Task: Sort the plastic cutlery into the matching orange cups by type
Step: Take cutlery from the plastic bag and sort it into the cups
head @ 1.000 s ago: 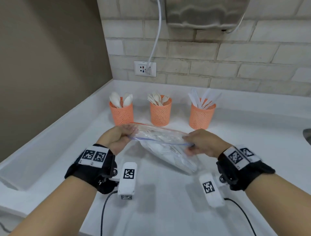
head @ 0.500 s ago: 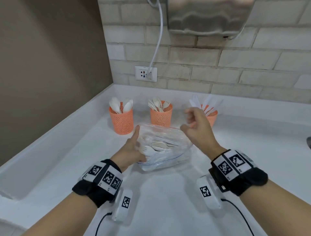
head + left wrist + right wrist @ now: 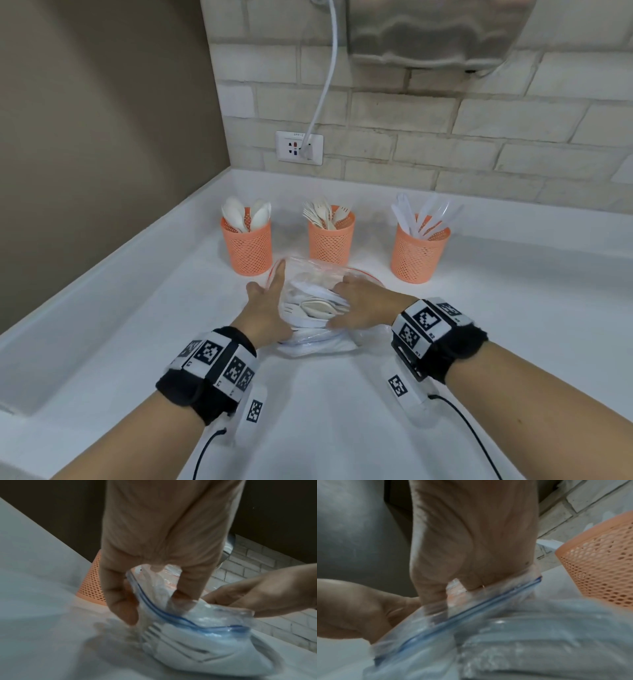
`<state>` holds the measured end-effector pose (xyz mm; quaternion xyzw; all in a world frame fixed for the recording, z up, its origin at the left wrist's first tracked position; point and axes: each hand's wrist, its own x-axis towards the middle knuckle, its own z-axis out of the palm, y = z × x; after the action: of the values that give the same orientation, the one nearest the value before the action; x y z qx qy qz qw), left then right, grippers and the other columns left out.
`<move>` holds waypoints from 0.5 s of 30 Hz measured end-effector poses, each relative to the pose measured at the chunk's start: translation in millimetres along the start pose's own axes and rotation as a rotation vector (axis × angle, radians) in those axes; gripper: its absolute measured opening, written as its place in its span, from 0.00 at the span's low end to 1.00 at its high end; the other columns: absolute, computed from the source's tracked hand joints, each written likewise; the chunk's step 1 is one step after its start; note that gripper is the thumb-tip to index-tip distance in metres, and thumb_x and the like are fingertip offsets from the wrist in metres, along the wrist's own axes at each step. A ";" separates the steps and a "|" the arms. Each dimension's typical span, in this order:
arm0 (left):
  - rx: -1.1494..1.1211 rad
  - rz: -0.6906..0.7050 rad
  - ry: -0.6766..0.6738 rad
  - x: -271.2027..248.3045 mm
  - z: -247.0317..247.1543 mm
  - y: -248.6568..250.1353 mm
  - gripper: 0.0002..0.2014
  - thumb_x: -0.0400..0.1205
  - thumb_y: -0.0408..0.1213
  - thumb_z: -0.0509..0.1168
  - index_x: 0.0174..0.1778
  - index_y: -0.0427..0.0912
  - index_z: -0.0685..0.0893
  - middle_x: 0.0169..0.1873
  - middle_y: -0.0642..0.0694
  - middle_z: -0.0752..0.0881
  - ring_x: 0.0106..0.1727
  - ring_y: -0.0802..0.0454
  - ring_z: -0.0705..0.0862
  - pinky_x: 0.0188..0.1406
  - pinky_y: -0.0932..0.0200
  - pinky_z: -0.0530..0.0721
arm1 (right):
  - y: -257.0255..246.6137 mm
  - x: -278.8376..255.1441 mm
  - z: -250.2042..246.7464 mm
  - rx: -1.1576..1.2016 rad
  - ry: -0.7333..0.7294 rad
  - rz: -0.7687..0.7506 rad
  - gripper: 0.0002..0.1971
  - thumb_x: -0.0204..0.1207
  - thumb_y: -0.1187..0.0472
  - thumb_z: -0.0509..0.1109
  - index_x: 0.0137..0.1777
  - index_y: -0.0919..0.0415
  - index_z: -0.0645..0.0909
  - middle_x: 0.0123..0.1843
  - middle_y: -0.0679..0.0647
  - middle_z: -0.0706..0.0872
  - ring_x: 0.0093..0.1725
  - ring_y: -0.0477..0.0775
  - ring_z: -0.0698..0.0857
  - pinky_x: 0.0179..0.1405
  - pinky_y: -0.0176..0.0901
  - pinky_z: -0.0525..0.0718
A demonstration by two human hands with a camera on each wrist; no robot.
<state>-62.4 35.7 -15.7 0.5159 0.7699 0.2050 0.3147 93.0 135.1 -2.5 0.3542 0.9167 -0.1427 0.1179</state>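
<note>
Three orange mesh cups stand in a row at the back: spoons (image 3: 246,246), forks (image 3: 330,236), knives (image 3: 419,253). In front of them a clear zip bag (image 3: 315,274) of white cutlery (image 3: 318,305) lies open on the counter. My left hand (image 3: 269,298) holds the bag's left rim, thumb outside and a finger inside, which the left wrist view shows as hand (image 3: 163,534) on bag (image 3: 205,639). My right hand (image 3: 361,305) reaches into the bag's mouth over the cutlery. In the right wrist view its fingers (image 3: 471,547) vanish behind the plastic (image 3: 522,642).
The white counter (image 3: 342,428) has a raised lip along the left, against a brown wall. On the brick back wall sit a socket (image 3: 299,147) with a white cable and a steel unit (image 3: 438,31) overhead. Wrist cables trail toward me.
A second ago both hands held the bag by its zip edge. The right hand then let go and rose, and has now come down into the opened bag; the left stays on the rim.
</note>
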 end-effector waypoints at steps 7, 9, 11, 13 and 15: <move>0.046 -0.050 -0.080 6.5 -8.4 -6.5 0.55 0.70 0.24 0.68 0.81 0.59 0.37 0.53 0.40 0.75 0.45 0.48 0.78 0.39 0.60 0.78 | -10.2 7.5 5.2 0.038 -0.007 -0.072 0.25 0.66 0.52 0.76 0.56 0.63 0.71 0.50 0.53 0.73 0.49 0.54 0.74 0.46 0.42 0.72; 0.082 -0.117 -0.071 5.9 -17.2 -7.7 0.48 0.70 0.27 0.70 0.81 0.56 0.51 0.63 0.39 0.69 0.53 0.45 0.74 0.49 0.58 0.76 | -11.2 7.3 6.5 0.066 -0.001 -0.085 0.19 0.65 0.55 0.77 0.50 0.61 0.73 0.46 0.53 0.75 0.46 0.54 0.75 0.43 0.40 0.71; 0.115 -0.154 -0.052 5.3 -26.1 -8.1 0.38 0.70 0.28 0.70 0.76 0.51 0.64 0.65 0.41 0.64 0.54 0.46 0.71 0.52 0.58 0.74 | -11.0 6.4 8.6 0.107 0.019 -0.104 0.13 0.64 0.57 0.77 0.43 0.60 0.77 0.40 0.51 0.78 0.45 0.54 0.78 0.37 0.38 0.73; 0.056 -0.140 -0.007 6.2 -31.4 -9.8 0.30 0.71 0.25 0.68 0.70 0.46 0.73 0.63 0.43 0.68 0.51 0.48 0.74 0.47 0.60 0.77 | -9.8 3.5 10.6 0.165 0.045 -0.133 0.13 0.64 0.58 0.77 0.46 0.58 0.78 0.41 0.49 0.81 0.47 0.54 0.79 0.40 0.35 0.77; -0.053 -0.087 0.069 7.4 -32.1 -12.4 0.16 0.74 0.25 0.67 0.57 0.40 0.81 0.52 0.45 0.78 0.41 0.51 0.78 0.36 0.64 0.79 | -7.4 0.7 12.4 0.232 0.081 -0.167 0.24 0.63 0.59 0.77 0.60 0.60 0.78 0.55 0.54 0.85 0.55 0.56 0.81 0.55 0.42 0.80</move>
<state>-94.9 38.0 -2.6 0.4660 0.7964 0.2291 0.3101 88.8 126.0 -13.0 0.2934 0.9243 -0.2426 0.0266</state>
